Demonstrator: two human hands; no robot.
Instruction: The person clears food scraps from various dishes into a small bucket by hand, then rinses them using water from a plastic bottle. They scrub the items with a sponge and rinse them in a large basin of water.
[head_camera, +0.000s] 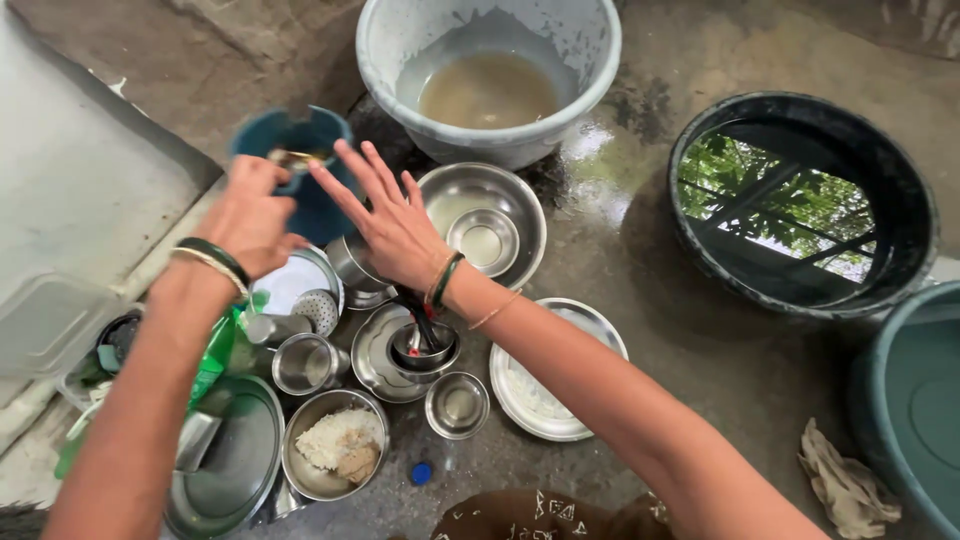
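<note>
Blue mug (300, 165), gripped by left hand (250, 215)

Left hand (250, 215) curled shut, wrist raised; right hand (385, 220) open, fingers spread, palm down.

Steel bowls (483, 222), plates (553, 372) and cups (305, 362) crowd the floor under both arms, touching or just beside one another, leaving no bare gap among them. The grey basin (490, 75) blocks the far side and the black tub (805, 205) the right. Open wet floor (650, 260) runs between the plates and the black tub.
</note>
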